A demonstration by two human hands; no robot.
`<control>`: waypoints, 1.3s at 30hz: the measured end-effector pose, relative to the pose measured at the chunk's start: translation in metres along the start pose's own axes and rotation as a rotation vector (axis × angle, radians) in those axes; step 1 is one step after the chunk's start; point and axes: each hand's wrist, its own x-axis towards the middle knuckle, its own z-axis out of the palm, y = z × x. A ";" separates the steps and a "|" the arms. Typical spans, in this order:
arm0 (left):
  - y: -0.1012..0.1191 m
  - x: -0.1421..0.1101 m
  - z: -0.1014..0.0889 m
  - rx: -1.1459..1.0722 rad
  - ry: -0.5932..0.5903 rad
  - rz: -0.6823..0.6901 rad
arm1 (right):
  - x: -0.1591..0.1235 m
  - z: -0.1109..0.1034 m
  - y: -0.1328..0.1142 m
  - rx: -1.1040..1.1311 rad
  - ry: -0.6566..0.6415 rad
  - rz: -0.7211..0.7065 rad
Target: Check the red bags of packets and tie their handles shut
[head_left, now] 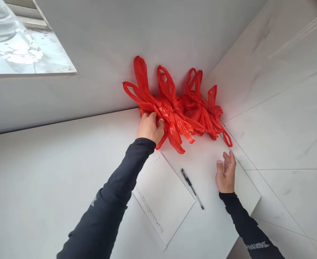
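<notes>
Several red plastic bags lie bunched in the corner of a white table, their handles up against the wall. My left hand is closed on the leftmost red bag. My right hand hovers open with its fingers loosely curled, near the table's right edge, a little below the rightmost bag's loop. It holds nothing. Both arms wear dark long sleeves.
A white sheet of paper with small print along one edge lies on the table between my arms. Beside it lies a black pen. A window sill is at upper left; pale tiled surface lies right.
</notes>
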 end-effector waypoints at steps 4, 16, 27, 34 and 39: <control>0.003 -0.035 -0.013 0.113 0.098 0.044 | 0.010 0.002 0.025 0.071 0.036 -0.035; 0.009 -0.302 0.004 0.542 -0.009 0.130 | -0.059 -0.012 -0.025 0.158 -0.172 -0.286; -0.022 -0.357 -0.026 0.585 -0.083 0.233 | -0.057 -0.009 -0.059 0.015 -0.308 -0.244; -0.052 -0.370 -0.041 0.473 0.042 0.383 | -0.028 0.067 -0.146 0.154 -0.448 -0.360; -0.065 -0.377 -0.049 0.375 0.159 0.436 | -0.003 0.120 -0.177 0.218 -0.472 -0.249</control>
